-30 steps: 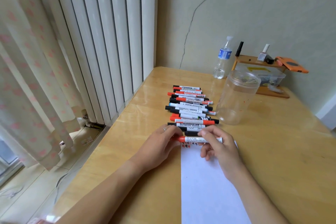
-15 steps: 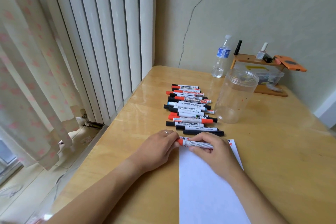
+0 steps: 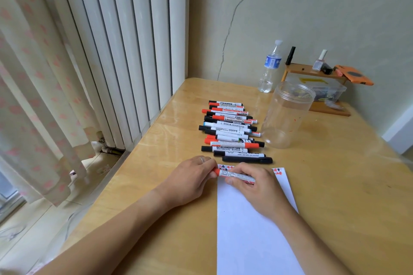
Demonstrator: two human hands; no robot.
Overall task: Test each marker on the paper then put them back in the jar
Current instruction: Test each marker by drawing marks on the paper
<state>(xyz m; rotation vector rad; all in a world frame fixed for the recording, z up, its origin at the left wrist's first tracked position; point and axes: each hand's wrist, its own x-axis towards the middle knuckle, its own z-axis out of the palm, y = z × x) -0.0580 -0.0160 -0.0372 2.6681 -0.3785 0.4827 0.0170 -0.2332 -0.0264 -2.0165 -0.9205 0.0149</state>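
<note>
Pale green plastered wall with a long crack, white ribbed radiator [image 3: 125, 51] and cream curtain with pink hearts [image 3: 33, 96] to the left. Light wooden tabletop [image 3: 335, 185] below, shiny with reflections.

On it, a white sheet of paper [image 3: 250, 241] near the front edge, red and black scribbles along its far end. Over that end, a white-barrelled whiteboard marker with a red cap [image 3: 234, 175], lying roughly level. Left hand [image 3: 190, 181], ring on one finger, with a closed grip pinching the red cap end. Right hand [image 3: 257, 187] with a closed grip too, fingers curled round the barrel, thumb underneath.

Just beyond the hands, a row of red-, black- and blue-capped whiteboard markers [image 3: 232, 131] lying side by side, some stacked, running away toward the wall. Nearest in the row, an all-black marker [image 3: 247, 159].

Right of the row, just beside it, a clear plastic jar with a wide open mouth [image 3: 288, 116], upright, no markers inside.

Further back, near the wall, a clear water bottle with a blue label [image 3: 269, 69]. Beside it a small wooden shelf [image 3: 312, 71] with a small bottle, a black pen-like item and an orange flat object on top, and a clear plastic box [image 3: 326, 91] underneath.
</note>
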